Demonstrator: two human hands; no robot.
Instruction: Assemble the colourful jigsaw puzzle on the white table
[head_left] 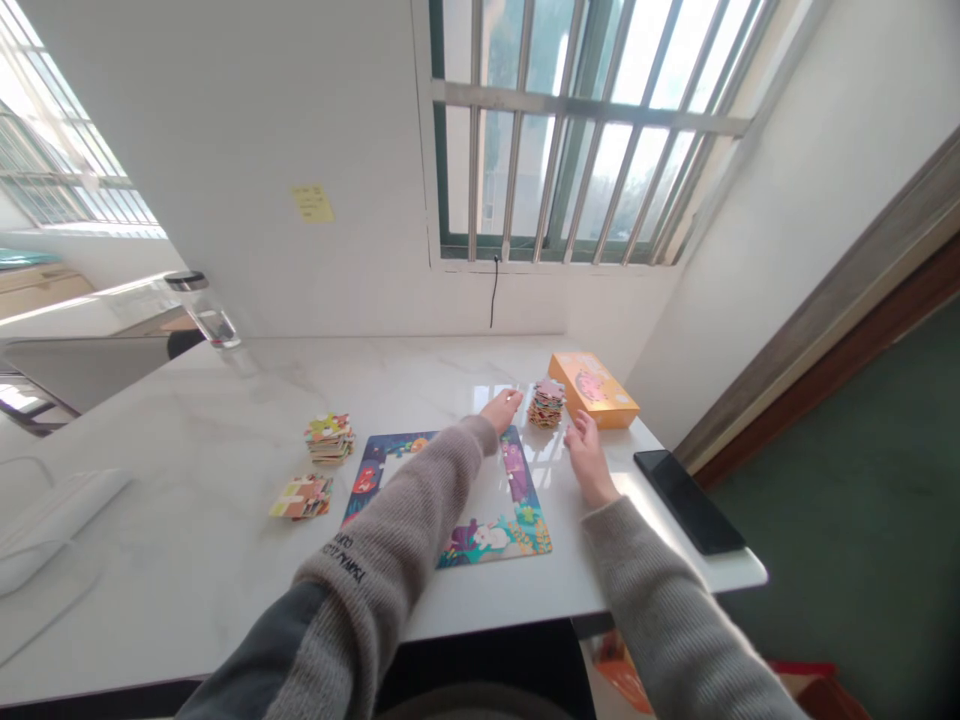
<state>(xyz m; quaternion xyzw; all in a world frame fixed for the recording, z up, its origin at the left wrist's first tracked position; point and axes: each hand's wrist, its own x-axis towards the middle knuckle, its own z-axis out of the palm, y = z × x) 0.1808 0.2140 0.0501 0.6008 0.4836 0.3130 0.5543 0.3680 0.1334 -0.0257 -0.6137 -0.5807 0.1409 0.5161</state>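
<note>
My left hand [502,409] reaches over the far right corner of a colourful puzzle frame board [537,510], fingers stretched toward a tall stack of puzzle pieces [546,404]. A small gap separates its fingertips from the stack, and nothing shows in it. On the stack's other side, my right hand [589,462] is open with fingers slightly bent, close to an orange-yellow box [596,388]. The board has a pale middle and a border of cartoon animals. My left sleeve hides much of its left and centre.
Two piles of picture cards or pieces, a taller stack [329,438] and a lower one [302,497], lie left of the board. A black phone [688,500] rests by the table's right edge. A clear bottle [206,312] stands at the far left; a white cable [52,545] lies nearer.
</note>
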